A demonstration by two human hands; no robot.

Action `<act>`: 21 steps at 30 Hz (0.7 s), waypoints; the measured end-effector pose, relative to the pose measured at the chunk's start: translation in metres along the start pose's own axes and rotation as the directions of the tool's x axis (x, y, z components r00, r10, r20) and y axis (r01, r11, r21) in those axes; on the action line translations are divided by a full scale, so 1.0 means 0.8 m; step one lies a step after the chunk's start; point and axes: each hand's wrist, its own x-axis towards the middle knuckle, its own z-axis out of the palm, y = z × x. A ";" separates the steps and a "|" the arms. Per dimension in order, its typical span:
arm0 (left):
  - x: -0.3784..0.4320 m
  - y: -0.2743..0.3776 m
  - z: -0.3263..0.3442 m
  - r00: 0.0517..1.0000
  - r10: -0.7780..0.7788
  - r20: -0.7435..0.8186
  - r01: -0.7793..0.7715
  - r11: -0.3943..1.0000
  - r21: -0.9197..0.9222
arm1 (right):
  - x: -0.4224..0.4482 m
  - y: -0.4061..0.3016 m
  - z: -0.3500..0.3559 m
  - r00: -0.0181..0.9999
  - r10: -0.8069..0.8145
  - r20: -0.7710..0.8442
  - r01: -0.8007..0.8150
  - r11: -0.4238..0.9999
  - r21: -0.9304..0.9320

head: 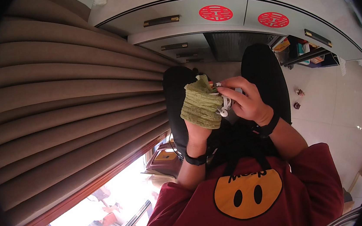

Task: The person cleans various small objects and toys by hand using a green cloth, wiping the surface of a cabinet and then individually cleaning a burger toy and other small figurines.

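Observation:
A green ribbed cloth [202, 106] is draped over my left hand [199, 132], hiding its palm and fingers. At the cloth's upper right edge, the thumb and fingers of my right hand [248, 100] pinch a small white piece [218, 84], too small to name. White wired earphones [223, 111] with a bundled cable hang between the cloth and my right palm. Small red and yellow bits show in the fold of the cloth. Whether my left hand grips anything beneath the cloth is hidden. Both hands are above my lap, between my knees.
A white cabinet with drawers [188, 16] stands ahead, and an open shelf [312, 56] with boxes lies at its right. A brown curtain [69, 107] hangs along the left, above a bright window. Two small objects [298, 98] lie on the tiled floor at right.

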 end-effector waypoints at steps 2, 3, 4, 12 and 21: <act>0.001 0.006 0.002 0.999 0.013 0.032 -0.014 1.000 0.014 | 0.002 0.002 0.000 0.999 -0.013 -0.038 0.013 1.000 0.005; 0.002 0.006 0.001 0.998 0.024 0.062 -0.025 0.999 0.020 | 0.002 0.002 0.000 0.998 -0.019 -0.058 0.020 1.000 0.008; 0.001 0.005 -0.001 0.995 0.034 0.092 -0.036 0.999 0.025 | 0.002 0.002 0.000 0.998 -0.019 -0.064 0.020 1.000 0.012; 0.006 0.017 -0.013 0.982 -0.058 0.180 0.088 0.982 -0.166 | 0.003 0.003 -0.003 0.998 0.015 -0.064 -0.013 0.999 0.034; -0.011 -0.024 -0.033 1.000 -0.006 -0.026 0.007 1.000 0.028 | -0.001 -0.007 -0.002 0.968 0.246 -0.060 -0.231 0.955 0.186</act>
